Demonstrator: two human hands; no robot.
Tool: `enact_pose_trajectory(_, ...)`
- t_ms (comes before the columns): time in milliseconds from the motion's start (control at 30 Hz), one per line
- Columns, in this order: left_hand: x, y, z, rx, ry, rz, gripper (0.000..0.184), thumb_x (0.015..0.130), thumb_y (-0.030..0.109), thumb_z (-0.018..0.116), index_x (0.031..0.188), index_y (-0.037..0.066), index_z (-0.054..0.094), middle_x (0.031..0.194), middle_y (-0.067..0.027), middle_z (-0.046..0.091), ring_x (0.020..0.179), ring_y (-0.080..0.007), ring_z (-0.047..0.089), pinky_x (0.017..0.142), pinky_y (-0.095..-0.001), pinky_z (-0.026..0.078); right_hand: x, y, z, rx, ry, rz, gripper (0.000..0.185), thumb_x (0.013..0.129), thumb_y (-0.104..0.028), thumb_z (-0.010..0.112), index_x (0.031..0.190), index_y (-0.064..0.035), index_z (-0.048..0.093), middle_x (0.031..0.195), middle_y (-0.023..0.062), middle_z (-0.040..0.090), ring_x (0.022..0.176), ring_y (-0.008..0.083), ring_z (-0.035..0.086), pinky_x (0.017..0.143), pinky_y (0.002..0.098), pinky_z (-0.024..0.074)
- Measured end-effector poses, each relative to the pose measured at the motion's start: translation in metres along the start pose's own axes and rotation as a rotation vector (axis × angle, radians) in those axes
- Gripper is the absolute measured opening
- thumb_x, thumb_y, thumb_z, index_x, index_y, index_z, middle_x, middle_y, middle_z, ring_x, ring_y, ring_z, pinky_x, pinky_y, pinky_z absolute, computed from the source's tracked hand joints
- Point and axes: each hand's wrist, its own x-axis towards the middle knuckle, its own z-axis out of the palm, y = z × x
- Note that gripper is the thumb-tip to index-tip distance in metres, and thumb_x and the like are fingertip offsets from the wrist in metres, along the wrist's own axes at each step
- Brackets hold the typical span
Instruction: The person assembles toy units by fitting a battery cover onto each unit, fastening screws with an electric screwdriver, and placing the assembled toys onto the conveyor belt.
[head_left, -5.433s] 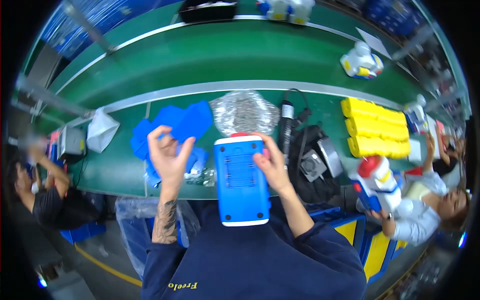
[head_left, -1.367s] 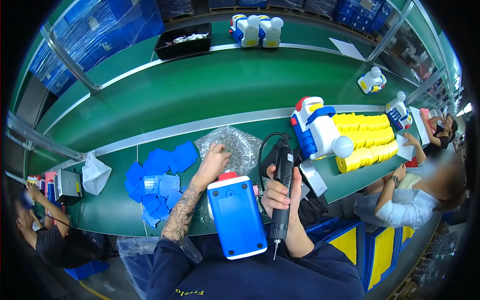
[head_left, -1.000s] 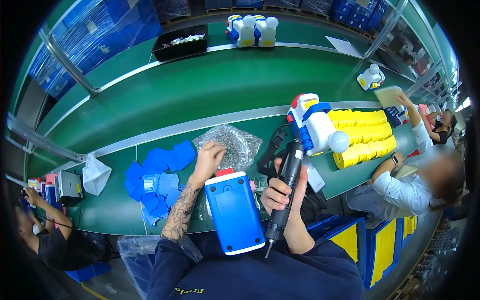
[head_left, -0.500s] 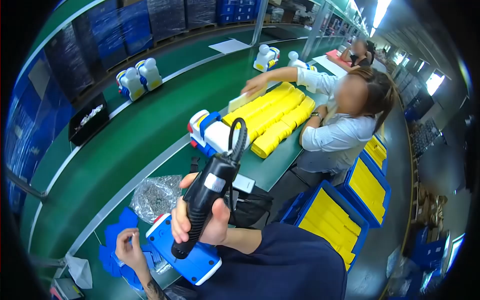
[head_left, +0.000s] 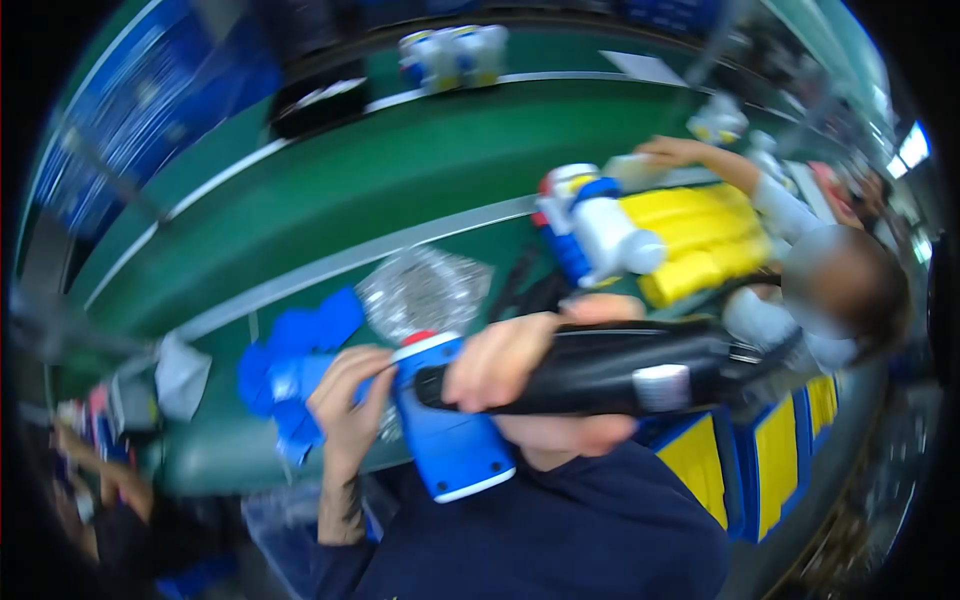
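My right hand is wrapped around a black electric screwdriver, which lies almost level with its tip toward the left. Under the tip is a blue panel with white edges, with dark round spots near its corners and a bit of red at the top. My left hand is at the panel's upper left edge, thumb and fingers pinched together. Whatever is between those fingertips is too small and blurred to make out. Several loose blue pieces lie left of that hand.
Crumpled clear plastic lies beyond the panel. A white, blue and red toy-like assembly stands beside stacked yellow parts. A co-worker reaches over them. Blue bins with yellow parts stand at right. Another person's arms show at left.
My view has swung left. The screwdriver has gone from steeply tilted to nearly level, its tip now over the panel's upper part. My left hand has come to the panel's edge.
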Motion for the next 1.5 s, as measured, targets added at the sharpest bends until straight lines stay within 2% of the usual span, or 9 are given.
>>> enact_pose_trajectory(33, -0.002, 0.0, -0.001, -0.02, 0.006, -0.012, 0.018, 0.07, -0.007, 0.075, 0.083, -0.001, 0.064, 0.086, -0.0131, 0.068, 0.083, -0.027, 0.067, 0.074, -0.034, 0.053, 0.0, 0.01, -0.002, 0.013, -0.053, -0.071, 0.079, 0.085, -0.063, 0.055, 0.135, -0.0072, 0.029, 0.07, 0.0118, 0.055, 0.052, 0.0241, 0.056, 0.047, 0.0378, 0.0521)
enact_pose_trajectory(67, 0.001, 0.006, -0.002, -0.014, 0.011, -0.018, 0.018, 0.07, -0.006, 0.076, 0.082, -0.001, 0.063, 0.085, -0.0126, 0.068, 0.083, -0.0263, 0.067, 0.074, -0.0332, 0.053, 0.0, 0.014, 0.004, 0.002, -0.012, -0.129, 0.082, 0.085, -0.068, 0.051, 0.137, -0.0085, 0.03, 0.068, 0.0097, 0.053, 0.05, 0.0215, 0.054, 0.044, 0.0353, 0.0508)
enact_pose_trajectory(100, -0.001, 0.003, -0.003, -0.024, 0.01, -0.004, 0.019, 0.07, -0.006, 0.075, 0.082, 0.0, 0.063, 0.085, -0.0125, 0.068, 0.082, -0.0263, 0.067, 0.074, -0.0332, 0.053, -0.002, 0.011, 0.008, 0.127, 0.018, -0.095, 0.077, 0.085, -0.056, 0.061, 0.132, -0.0065, 0.025, 0.075, 0.0172, 0.059, 0.058, 0.0279, 0.059, 0.053, 0.041, 0.0531)
enact_pose_trajectory(267, -0.002, -0.003, -0.005, -0.071, 0.022, 0.07, 0.017, 0.071, -0.006, 0.075, 0.081, 0.001, 0.062, 0.083, -0.0097, 0.068, 0.083, -0.0257, 0.068, 0.075, -0.0352, 0.054, -0.002, 0.015, 0.012, 0.044, -0.019, -0.129, 0.08, 0.085, -0.062, 0.054, 0.133, -0.0068, 0.023, 0.071, 0.0151, 0.056, 0.054, 0.0255, 0.057, 0.046, 0.0395, 0.0527)
enact_pose_trajectory(500, 0.0, 0.002, -0.009, -0.026, -0.025, 0.139, 0.02, 0.065, -0.006, 0.076, 0.08, 0.0, 0.065, 0.083, -0.0093, 0.068, 0.084, -0.026, 0.067, 0.078, -0.0372, 0.053, -0.001, 0.019, 0.016, -0.009, -0.029, -0.144, 0.079, 0.085, -0.061, 0.055, 0.133, -0.0069, 0.023, 0.07, 0.0156, 0.055, 0.053, 0.0266, 0.057, 0.046, 0.0393, 0.053)
enact_pose_trajectory(733, 0.001, 0.008, -0.01, 0.0, -0.045, 0.161, 0.02, 0.066, -0.004, 0.076, 0.081, 0.001, 0.065, 0.083, -0.0092, 0.068, 0.085, -0.0268, 0.066, 0.078, -0.0383, 0.052, -0.001, 0.016, 0.017, -0.031, -0.051, -0.137, 0.079, 0.085, -0.06, 0.056, 0.133, -0.0071, 0.021, 0.071, 0.0168, 0.057, 0.053, 0.0278, 0.058, 0.047, 0.0394, 0.0533)
enact_pose_trajectory(800, 0.002, 0.008, -0.01, 0.0, -0.091, 0.115, 0.021, 0.064, -0.005, 0.077, 0.081, 0.001, 0.066, 0.083, -0.0092, 0.069, 0.09, -0.0277, 0.067, 0.08, -0.0401, 0.052, 0.0, 0.013, 0.017, -0.049, -0.05, -0.143, 0.079, 0.085, -0.06, 0.056, 0.133, -0.0071, 0.021, 0.072, 0.0169, 0.057, 0.053, 0.0281, 0.058, 0.047, 0.0395, 0.0534)
enact_pose_trajectory(900, 0.002, 0.006, -0.007, 0.01, -0.071, 0.15, 0.02, 0.066, -0.001, 0.077, 0.08, 0.002, 0.064, 0.081, -0.0083, 0.066, 0.087, -0.027, 0.065, 0.079, -0.0387, 0.051, 0.001, 0.011, 0.015, -0.047, -0.066, -0.134, 0.08, 0.085, -0.06, 0.056, 0.133, -0.0071, 0.021, 0.072, 0.0171, 0.057, 0.053, 0.0283, 0.059, 0.047, 0.0394, 0.0535)
enact_pose_trajectory(1500, 0.003, 0.006, -0.004, 0.014, -0.076, 0.157, 0.018, 0.065, 0.004, 0.079, 0.076, 0.004, 0.064, 0.078, -0.0066, 0.066, 0.087, -0.0253, 0.065, 0.08, -0.0393, 0.05, 0.002, 0.005, 0.009, -0.019, -0.09, -0.131, 0.079, 0.085, -0.057, 0.057, 0.134, -0.0056, 0.022, 0.074, 0.0184, 0.059, 0.054, 0.0292, 0.06, 0.048, 0.0396, 0.0541)
